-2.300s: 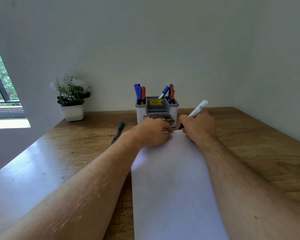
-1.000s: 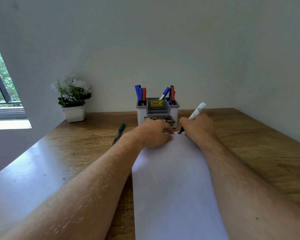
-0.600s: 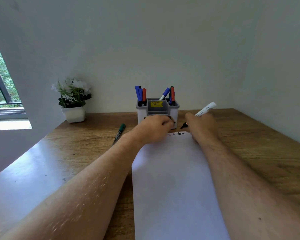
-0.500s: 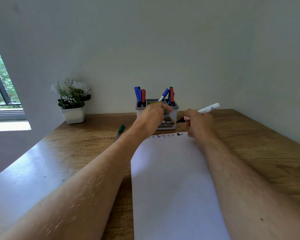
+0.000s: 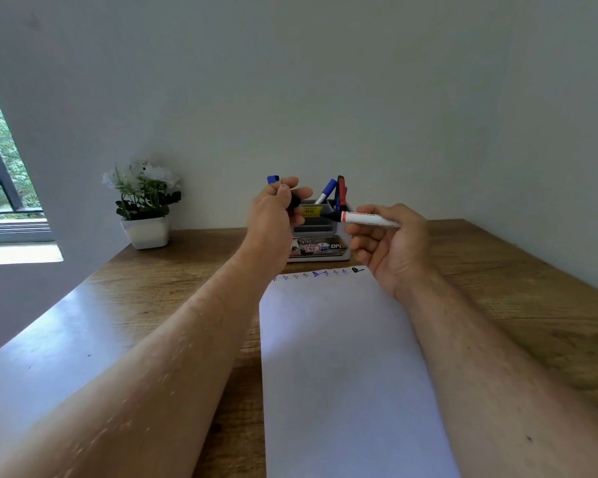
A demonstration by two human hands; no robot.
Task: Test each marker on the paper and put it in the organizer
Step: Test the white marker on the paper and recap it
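Note:
My right hand (image 5: 392, 244) grips a white marker (image 5: 368, 219) with a bare black tip, held level above the table and pointing left. My left hand (image 5: 273, 212) is raised in front of the organizer and pinches a small black cap (image 5: 295, 201), a short gap from the tip. The grey organizer (image 5: 321, 251) stands at the back of the table with several blue and red markers (image 5: 339, 191) upright in it. The white paper (image 5: 342, 357) lies below both hands; a row of small test marks (image 5: 320, 273) runs along its far edge, ending in a black one at the right.
A white pot with a flowering plant (image 5: 145, 201) stands at the back left. The wooden table (image 5: 497, 288) reaches the wall behind and on the right. A window (image 5: 0, 174) is at the far left.
Both hands have lifted off the paper. The right hand has turned the marker level, tip pointing left. The left hand rose with the cap. A fresh black mark shows on the paper.

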